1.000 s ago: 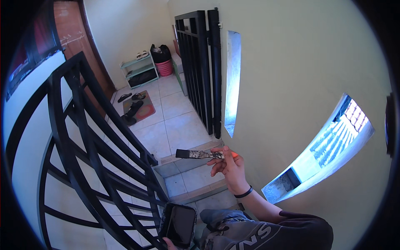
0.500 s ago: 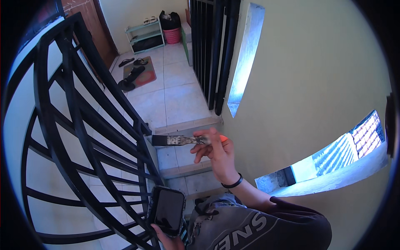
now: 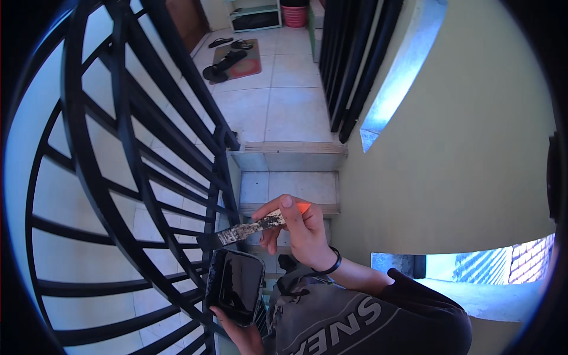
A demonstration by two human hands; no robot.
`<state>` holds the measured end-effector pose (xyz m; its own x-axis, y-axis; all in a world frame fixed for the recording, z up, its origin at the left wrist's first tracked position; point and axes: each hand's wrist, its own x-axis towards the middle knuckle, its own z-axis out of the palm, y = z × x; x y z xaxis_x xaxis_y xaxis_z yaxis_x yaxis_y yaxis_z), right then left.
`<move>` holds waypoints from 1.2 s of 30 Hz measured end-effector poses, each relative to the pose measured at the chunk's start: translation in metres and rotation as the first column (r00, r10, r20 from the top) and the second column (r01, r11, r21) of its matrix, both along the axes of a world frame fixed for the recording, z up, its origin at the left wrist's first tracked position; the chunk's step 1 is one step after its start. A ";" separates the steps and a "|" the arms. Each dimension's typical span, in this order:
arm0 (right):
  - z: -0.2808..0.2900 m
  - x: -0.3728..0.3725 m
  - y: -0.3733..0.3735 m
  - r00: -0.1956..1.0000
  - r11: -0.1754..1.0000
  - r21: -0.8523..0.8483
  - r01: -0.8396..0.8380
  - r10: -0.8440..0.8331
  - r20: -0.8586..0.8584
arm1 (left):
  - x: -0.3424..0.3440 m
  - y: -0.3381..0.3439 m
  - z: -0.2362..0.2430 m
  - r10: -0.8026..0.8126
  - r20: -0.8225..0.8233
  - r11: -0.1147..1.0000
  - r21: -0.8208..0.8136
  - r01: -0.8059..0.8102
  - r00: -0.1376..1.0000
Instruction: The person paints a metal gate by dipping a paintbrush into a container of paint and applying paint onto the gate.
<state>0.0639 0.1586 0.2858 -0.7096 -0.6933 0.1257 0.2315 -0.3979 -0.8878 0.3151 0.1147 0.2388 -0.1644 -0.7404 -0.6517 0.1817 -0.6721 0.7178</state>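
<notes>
My right hand point(image 3: 305, 234) grips a paintbrush point(image 3: 235, 234) by its paint-stained handle, which has an orange end. The dark bristles point left and slant downward, just above a rectangular paint container point(image 3: 235, 287). They lie close to the black metal railing point(image 3: 204, 269); whether they touch it I cannot tell. My left hand point(image 3: 236, 331) holds the container from below, with the thumb along its near left edge. Its rim is smeared, and a glossy black surface inside reflects light. Most of the left fingers are hidden under the container.
Tiled steps point(image 3: 290, 184) lead up to a landing with a mat point(image 3: 245, 68) and several pieces of footwear. Farther back stand a shelf point(image 3: 254, 10) and a pink basket point(image 3: 294, 16). A black gate point(image 3: 355, 65) and a pale wall point(image 3: 455, 165) with openings are on the right.
My right hand has lowered the brush, tilting its bristles down and left, from level above the steps to near the container's far edge. The view has shifted downward and to the left.
</notes>
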 end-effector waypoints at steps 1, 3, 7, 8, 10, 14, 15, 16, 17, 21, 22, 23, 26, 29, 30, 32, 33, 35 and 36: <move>0.001 0.003 -0.003 1.000 1.000 0.011 -0.011 0.012 -0.019 | 0.005 0.003 -0.006 0.044 -0.001 0.999 -0.012 -0.044 0.999; 0.004 0.008 -0.009 0.996 0.997 0.004 -0.079 0.080 -0.044 | 0.015 0.007 -0.024 -0.027 -0.208 0.982 -0.188 -0.013 0.978; 0.017 0.004 -0.014 0.997 0.998 -0.025 -0.055 0.054 -0.045 | 0.009 0.009 -0.006 -0.036 -0.296 0.986 -0.166 -0.014 0.954; 0.020 0.005 -0.017 0.999 0.998 -0.041 -0.042 0.041 -0.023 | 0.014 0.009 -0.016 0.007 -0.304 0.984 -0.169 -0.061 0.953; 0.021 0.006 -0.024 0.997 0.996 -0.056 -0.074 0.073 -0.028 | 0.019 0.011 -0.017 0.029 -0.303 0.978 -0.187 -0.089 0.953; 0.023 0.016 -0.036 0.994 0.995 -0.033 -0.090 0.087 -0.069 | 0.026 0.012 -0.020 0.086 -0.317 0.974 -0.175 -0.147 0.945; 0.025 0.017 -0.036 0.991 0.993 -0.040 -0.109 0.105 -0.084 | 0.027 0.013 -0.022 0.100 -0.332 0.969 -0.181 -0.168 0.938; 0.027 0.019 -0.035 0.990 0.996 -0.013 -0.092 0.090 -0.111 | 0.030 0.012 -0.024 0.093 -0.303 0.971 -0.182 -0.153 0.949; 0.029 0.020 -0.035 0.988 0.997 0.013 -0.073 0.074 -0.139 | 0.031 0.010 -0.025 0.085 -0.274 0.974 -0.182 -0.138 0.958; 0.034 0.012 -0.030 0.966 0.996 0.004 -0.094 0.092 -0.241 | 0.032 0.006 -0.027 0.082 -0.307 0.970 -0.195 -0.147 0.948; 0.035 0.010 -0.030 0.959 0.994 0.011 -0.112 0.111 -0.262 | 0.036 0.004 -0.037 0.095 -0.287 0.973 -0.174 -0.149 0.953; 0.037 0.008 -0.031 0.951 0.992 0.017 -0.127 0.127 -0.281 | 0.039 0.002 -0.046 0.104 -0.266 0.977 -0.152 -0.148 0.958; 0.040 0.007 -0.031 0.954 0.994 0.033 -0.100 0.106 -0.281 | 0.030 -0.005 -0.021 0.086 -0.119 0.995 -0.042 -0.091 0.989; 0.043 0.002 -0.024 0.958 0.997 0.049 -0.068 0.079 -0.277 | 0.020 -0.008 -0.008 0.100 -0.106 0.992 -0.060 -0.107 0.989; 0.045 0.000 -0.023 0.959 0.997 0.049 -0.059 0.070 -0.274 | 0.019 -0.008 -0.013 0.092 -0.103 0.993 -0.059 -0.098 0.990; 0.046 -0.004 -0.020 0.956 0.999 0.023 0.039 -0.030 -0.293 | 0.018 -0.009 -0.029 0.049 -0.293 0.978 -0.180 -0.105 0.955; 0.044 -0.010 -0.017 0.957 0.998 0.029 0.050 -0.040 -0.287 | 0.017 -0.010 -0.033 0.039 -0.287 0.980 -0.175 -0.093 0.957; 0.040 -0.023 -0.014 0.927 0.993 -0.026 0.119 -0.120 -0.356 | 0.013 -0.013 -0.035 0.025 -0.245 0.988 -0.139 -0.060 0.969; 0.040 -0.029 -0.012 0.928 0.992 -0.018 0.125 -0.123 -0.350 | 0.010 -0.013 -0.035 0.020 -0.238 0.990 -0.132 -0.053 0.971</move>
<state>0.0345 0.1468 0.3255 -0.7016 -0.6036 0.3786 -0.1453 -0.3989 -0.9054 0.3251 0.1017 0.2034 -0.2725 -0.8281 -0.4899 0.3794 -0.5604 0.7362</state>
